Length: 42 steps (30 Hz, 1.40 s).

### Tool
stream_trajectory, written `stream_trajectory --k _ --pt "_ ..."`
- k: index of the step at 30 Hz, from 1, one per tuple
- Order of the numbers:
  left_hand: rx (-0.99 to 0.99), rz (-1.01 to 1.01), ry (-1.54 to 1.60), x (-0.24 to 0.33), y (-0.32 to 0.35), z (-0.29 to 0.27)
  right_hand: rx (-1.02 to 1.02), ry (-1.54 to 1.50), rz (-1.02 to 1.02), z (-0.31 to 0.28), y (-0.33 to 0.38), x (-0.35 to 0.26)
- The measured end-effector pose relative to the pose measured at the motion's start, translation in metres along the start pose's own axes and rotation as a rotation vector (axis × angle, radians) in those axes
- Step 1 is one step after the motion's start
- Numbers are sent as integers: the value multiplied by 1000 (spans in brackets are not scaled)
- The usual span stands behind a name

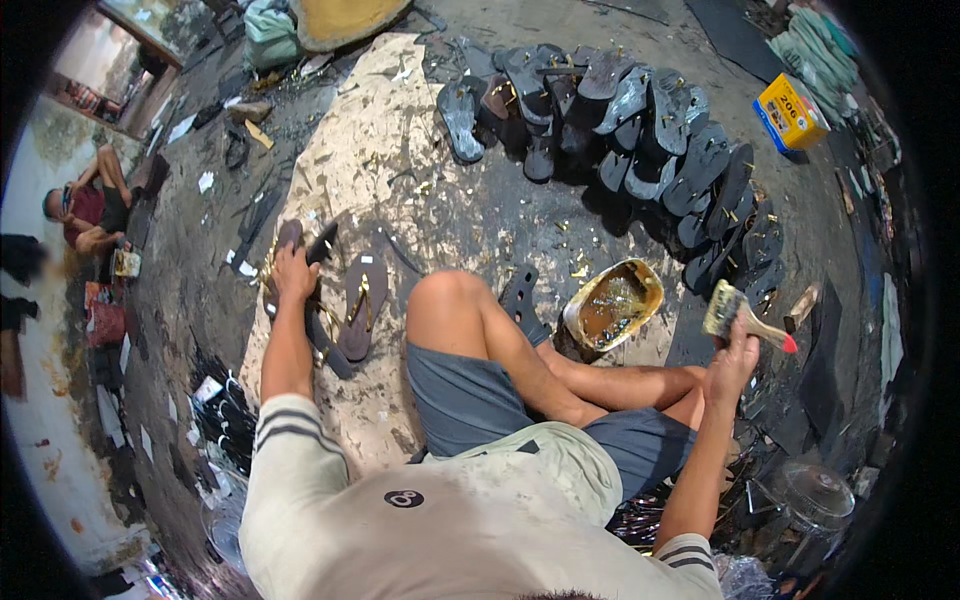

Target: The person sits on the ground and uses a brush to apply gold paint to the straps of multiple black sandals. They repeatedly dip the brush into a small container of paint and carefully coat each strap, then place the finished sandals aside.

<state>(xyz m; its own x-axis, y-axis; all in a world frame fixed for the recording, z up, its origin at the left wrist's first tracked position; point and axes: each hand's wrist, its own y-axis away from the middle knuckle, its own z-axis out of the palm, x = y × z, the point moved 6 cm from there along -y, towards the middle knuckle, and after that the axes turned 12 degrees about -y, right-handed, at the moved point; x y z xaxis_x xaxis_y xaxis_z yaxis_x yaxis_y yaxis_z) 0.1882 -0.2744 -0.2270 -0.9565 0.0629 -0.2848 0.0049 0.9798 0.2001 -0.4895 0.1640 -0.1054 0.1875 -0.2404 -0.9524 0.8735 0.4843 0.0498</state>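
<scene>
My left hand (pixel 293 272) is closed on a brown flip-flop (pixel 289 235) with gold straps; its palm hides part of it. Beside that hand lie a dark sole (pixel 322 243) and another brown flip-flop (pixel 362 300) with a gold strap. On my right, my right hand (pixel 737 358) grips a wide paintbrush (pixel 748 318) with a red-tipped wooden handle. Its bristles look caked with yellowish matter. Between my bent legs and the brush stands a cut-open plastic tub (pixel 570 318) of brown, glue-like liquid. A black sole (pixel 519 293) with holes lies just left of the tub.
Many black soles with gold strap ends (pixel 640 110) curve across the far right floor. A yellow-and-blue box (pixel 792 112) sits beyond them. Worn pale sheeting (pixel 340 140) covers the middle. Another person (pixel 92 205) sits far left; a fan (pixel 815 492) stands lower right.
</scene>
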Motion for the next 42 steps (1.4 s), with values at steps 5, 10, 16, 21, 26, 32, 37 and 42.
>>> stream_trajectory --k 5,10,16,21,26,32,37,42 --pt "432 10 32 12 27 -51 -130 183 36 45 -4 33" --pt "568 91 781 22 90 -140 -433 607 76 59 -13 62" --pt "402 280 1122 50 173 -199 -779 1367 -366 104 -7 105" --pt "316 349 1029 95 221 -219 -624 1019 -442 87 -29 85" --pt "639 458 570 137 274 -219 -539 1009 -293 33 -32 33" --pt "285 707 1216 177 303 -197 -300 615 -175 17 -34 -41" --pt "395 744 494 206 315 -195 -242 254 -185 35 -13 -54" --pt "513 570 277 232 311 -200 -186 123 -105 47 14 -20"
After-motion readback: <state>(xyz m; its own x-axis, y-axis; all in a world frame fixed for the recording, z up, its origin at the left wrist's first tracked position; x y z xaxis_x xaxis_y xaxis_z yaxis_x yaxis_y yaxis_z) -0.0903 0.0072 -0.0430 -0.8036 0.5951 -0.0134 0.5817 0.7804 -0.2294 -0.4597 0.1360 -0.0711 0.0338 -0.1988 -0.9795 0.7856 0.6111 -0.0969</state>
